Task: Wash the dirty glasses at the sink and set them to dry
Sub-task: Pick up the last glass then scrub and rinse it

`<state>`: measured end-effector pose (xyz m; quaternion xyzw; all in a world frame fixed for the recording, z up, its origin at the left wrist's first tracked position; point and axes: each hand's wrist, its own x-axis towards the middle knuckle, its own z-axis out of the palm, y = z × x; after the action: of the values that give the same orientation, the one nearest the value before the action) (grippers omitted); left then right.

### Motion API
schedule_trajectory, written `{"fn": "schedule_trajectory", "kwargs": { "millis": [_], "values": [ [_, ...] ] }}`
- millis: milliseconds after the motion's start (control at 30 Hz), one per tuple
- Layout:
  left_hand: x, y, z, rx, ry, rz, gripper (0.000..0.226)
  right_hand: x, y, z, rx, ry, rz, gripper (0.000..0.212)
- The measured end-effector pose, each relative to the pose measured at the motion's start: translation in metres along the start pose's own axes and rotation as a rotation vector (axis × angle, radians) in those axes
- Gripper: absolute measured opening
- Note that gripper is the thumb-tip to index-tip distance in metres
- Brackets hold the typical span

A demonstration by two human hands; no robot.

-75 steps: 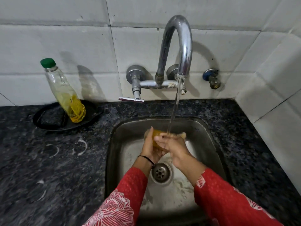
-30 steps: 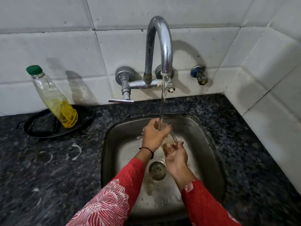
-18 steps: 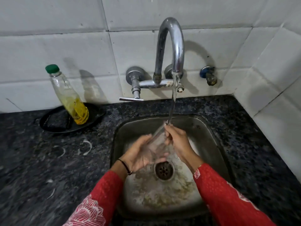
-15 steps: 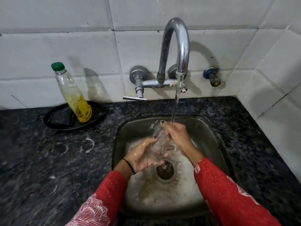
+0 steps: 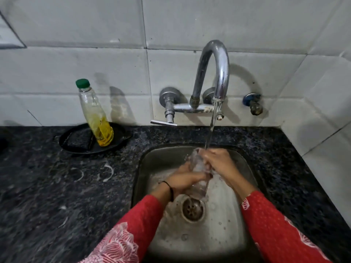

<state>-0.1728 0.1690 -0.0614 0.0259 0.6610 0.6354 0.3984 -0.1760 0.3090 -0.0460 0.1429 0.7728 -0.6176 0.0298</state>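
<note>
The glass point(image 5: 198, 173), wet, slippery and breakable, hangs over the sink point(image 5: 247, 168) under running water; left hand point(image 5: 185, 180) wraps its base, right hand point(image 5: 218, 163) closes around its upper body.

Off to my left on the dark speckled worktop point(image 5: 57, 196)

A clear bottle point(image 5: 94, 114) with a green cap point(image 5: 82, 83) stands tilted in a black dish point(image 5: 79, 147) against the white tiled wall point(image 5: 76, 69), yellow liquid pooled in its lower part; pale ring marks point(image 5: 106, 170) lie on the stone nearby, and a small blue-topped valve point(image 5: 253, 103) sticks out of the tiles at right
</note>
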Motion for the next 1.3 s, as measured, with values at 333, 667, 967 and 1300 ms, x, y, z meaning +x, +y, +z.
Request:
{"fn": "schedule_trajectory", "kwargs": {
  "millis": [333, 667, 967, 1300],
  "values": [
    [-0.012, -0.001, -0.011, -0.318, -0.179, -0.001, 0.03, -0.011, 0.01, 0.002, 0.271, -0.046, -0.027, 0.03],
    [-0.006, -0.005, 0.0, 0.035, 0.154, 0.184, 0.056, -0.01, 0.008, 0.007, 0.224, 0.151, -0.012, 0.027],
    [0.002, -0.026, 0.004, 0.544, 0.308, 0.262, 0.08, -0.008, 0.005, 0.015, -0.218, 0.072, -0.058, 0.034],
    [-0.01, -0.013, -0.002, 0.086, 0.12, 0.189, 0.056, -0.012, 0.001, 0.01, -0.014, 0.109, -0.056, 0.034]
  ]
}}
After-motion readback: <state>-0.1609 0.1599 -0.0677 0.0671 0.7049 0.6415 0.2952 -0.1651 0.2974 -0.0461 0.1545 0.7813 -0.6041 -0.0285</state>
